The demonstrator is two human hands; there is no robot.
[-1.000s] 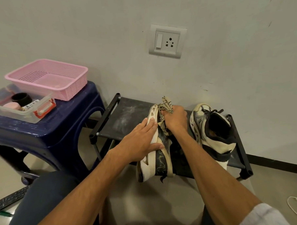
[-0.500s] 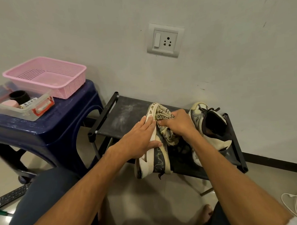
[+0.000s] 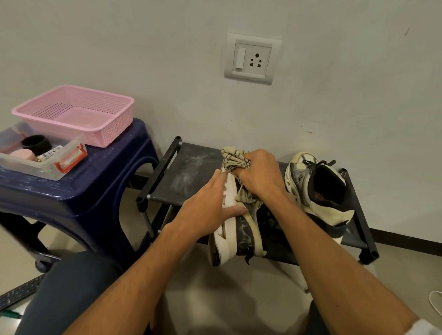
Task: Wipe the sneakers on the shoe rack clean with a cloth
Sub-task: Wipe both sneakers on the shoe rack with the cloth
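Wiping one sneaker (image 3: 241,240) on the rack (image 3: 189,168): my right hand (image 3: 258,173) grips the cloth (image 3: 233,160), my left hand (image 3: 206,213) clasps the sneaker. I judge the other sneaker (image 3: 317,188) on the rack is still to do.

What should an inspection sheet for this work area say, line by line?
Surface: shoe rack, dark shelf with pale dusty smears.
Job's things: left sneaker tipped on its side; right sneaker beside it on the rack; cloth bunched against the left sneaker.
Clutter: pink basket and clear box on blue stool.
Hands: left hand holds the left sneaker; right hand grips the cloth.
Cables: white cable on the floor, right.
Surroundings: wall socket; keyboard at lower left.
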